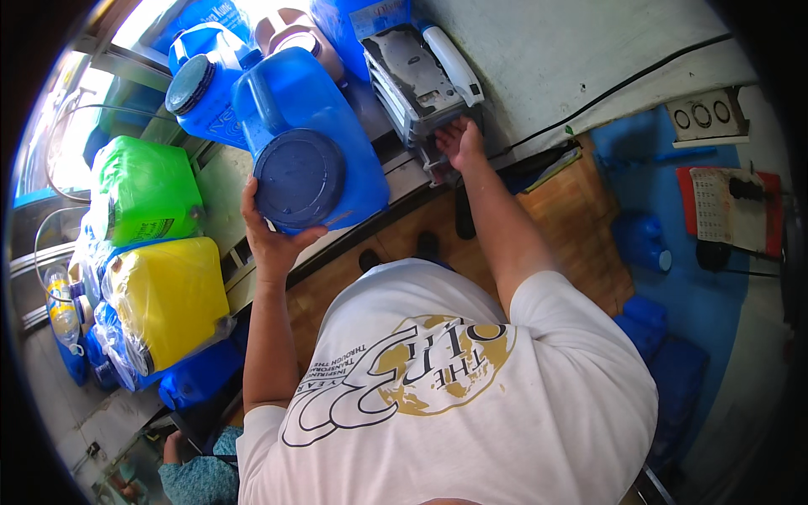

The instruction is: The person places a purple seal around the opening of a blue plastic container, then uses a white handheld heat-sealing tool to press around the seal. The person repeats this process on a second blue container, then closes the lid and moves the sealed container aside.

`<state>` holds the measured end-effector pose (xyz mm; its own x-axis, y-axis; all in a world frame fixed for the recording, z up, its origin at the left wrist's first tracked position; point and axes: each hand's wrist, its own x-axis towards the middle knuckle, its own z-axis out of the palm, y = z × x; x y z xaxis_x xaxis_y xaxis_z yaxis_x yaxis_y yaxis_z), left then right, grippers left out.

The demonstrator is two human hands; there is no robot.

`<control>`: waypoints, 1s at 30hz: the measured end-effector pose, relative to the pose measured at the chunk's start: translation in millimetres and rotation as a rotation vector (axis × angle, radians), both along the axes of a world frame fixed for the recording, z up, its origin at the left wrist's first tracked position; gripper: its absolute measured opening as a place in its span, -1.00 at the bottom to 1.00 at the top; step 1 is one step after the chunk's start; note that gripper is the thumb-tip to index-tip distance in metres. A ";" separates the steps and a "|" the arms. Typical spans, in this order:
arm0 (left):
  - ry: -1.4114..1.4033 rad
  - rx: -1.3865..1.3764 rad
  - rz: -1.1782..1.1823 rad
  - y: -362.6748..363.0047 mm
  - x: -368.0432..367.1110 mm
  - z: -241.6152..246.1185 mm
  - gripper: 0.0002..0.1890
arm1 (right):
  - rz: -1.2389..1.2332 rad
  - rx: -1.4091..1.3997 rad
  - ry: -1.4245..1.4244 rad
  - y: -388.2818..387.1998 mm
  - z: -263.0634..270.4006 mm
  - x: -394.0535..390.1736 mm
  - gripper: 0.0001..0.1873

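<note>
A blue plastic water jug [353,151] with a wide dark-blue screw cap [300,178] lies tilted before me, its cap towards me. My left hand [273,237] rests against the cap's rim, thumb and fingers spread around its near left side. To the right stands a small stack of plastic drawers [413,69] with a worn top. My right hand [459,144] reaches to its front edge, palm up, fingers curled beneath the lip; whether they grip anything is unclear. A white and blue handheld device [451,63] lies along the stack's right side.
More blue jugs [218,95] and a beige jug [297,35] stand behind. Plastic-wrapped green [148,189] and yellow [173,297] containers are at left. A black cable [587,104] runs along the wall. A person in a teal top [199,470] is at lower left.
</note>
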<state>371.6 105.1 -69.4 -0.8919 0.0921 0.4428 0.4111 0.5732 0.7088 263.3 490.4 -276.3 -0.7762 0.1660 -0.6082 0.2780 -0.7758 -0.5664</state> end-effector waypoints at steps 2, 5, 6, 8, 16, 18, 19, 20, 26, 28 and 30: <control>0.017 -0.041 0.010 0.2 -0.1 1.0 0.39 | 0.015 -0.017 -0.002 8.6 -6.0 18.5 -0.67; 0.019 -0.040 0.017 0.9 0.5 0.9 0.39 | 0.035 0.139 -0.113 16.1 -1.0 78.9 -0.70; 0.006 -0.012 0.008 1.7 -1.4 0.4 0.40 | 0.055 0.230 -0.146 20.6 7.3 93.4 -0.74; -0.008 0.028 -0.016 1.4 -0.7 0.6 0.41 | 0.269 0.740 -0.057 23.2 26.1 118.2 -0.80; -0.055 0.262 -0.127 -5.4 -6.6 18.6 0.27 | 0.592 1.910 0.404 15.3 49.5 41.6 -0.89; -0.030 0.308 -0.137 -10.8 -20.1 28.2 0.11 | 0.680 2.017 0.345 8.9 32.0 22.4 -0.85; -0.019 0.312 -0.131 -16.4 -30.6 35.3 0.01 | 0.711 2.067 0.331 5.7 24.1 20.6 -0.80; 0.007 0.333 -0.114 -24.3 -44.0 44.3 -0.09 | 0.726 2.123 0.329 4.8 19.3 14.4 -0.74; -0.052 0.022 0.081 -39.0 -170.1 63.2 -0.47 | 0.865 2.124 0.382 13.2 20.2 14.6 -0.65; -0.118 0.051 0.064 -33.9 -216.8 62.7 -0.49 | 0.743 2.102 0.429 13.1 19.9 17.8 -0.65; -0.203 0.091 0.042 -25.9 -251.8 60.0 -0.49 | 0.510 2.302 0.548 10.8 14.5 17.1 -0.73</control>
<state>119.8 79.2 -9.3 -0.9657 0.0211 0.2587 0.2321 0.5164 0.8243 280.4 501.1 -261.8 -0.9109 -0.1795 0.3715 -0.2369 0.9648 -0.1145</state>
